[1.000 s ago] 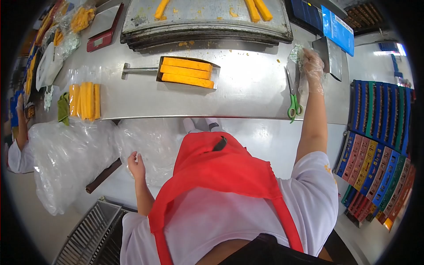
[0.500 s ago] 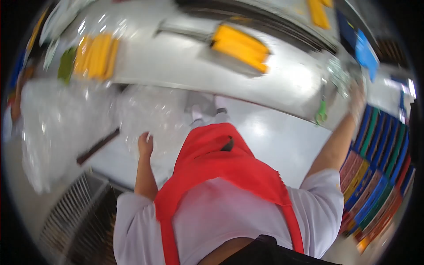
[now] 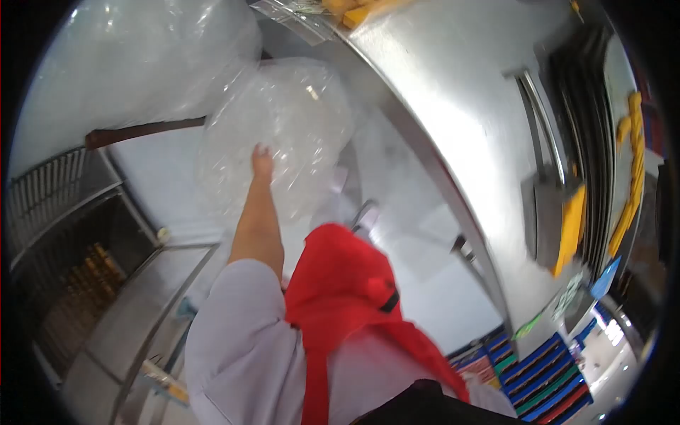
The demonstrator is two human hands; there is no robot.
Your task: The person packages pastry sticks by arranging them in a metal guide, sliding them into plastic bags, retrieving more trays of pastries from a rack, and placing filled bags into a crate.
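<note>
My left hand (image 3: 263,160) reaches out over a large clear plastic bag (image 3: 304,106) below the table's edge. Its fingertips are against or just above the plastic, too blurred to tell what they hold, if anything. My right hand is out of sight. On the metal table (image 3: 453,92), a long-handled metal holder (image 3: 544,219) carries yellow-orange sticks (image 3: 569,230). Green scissors (image 3: 528,326) lie near the table's right end, beside crumpled clear wrap (image 3: 568,294).
A second big plastic bag (image 3: 149,64) fills the upper left, above a brown bar (image 3: 149,132). Metal racks (image 3: 67,184) stand at the left. Stacked dark trays (image 3: 584,134) are on the table, and blue crates (image 3: 542,368) stand at the lower right.
The view has swung left and turned, so the table now runs down the right side. My left arm has stretched forward to the plastic bag. My right hand has left the view.
</note>
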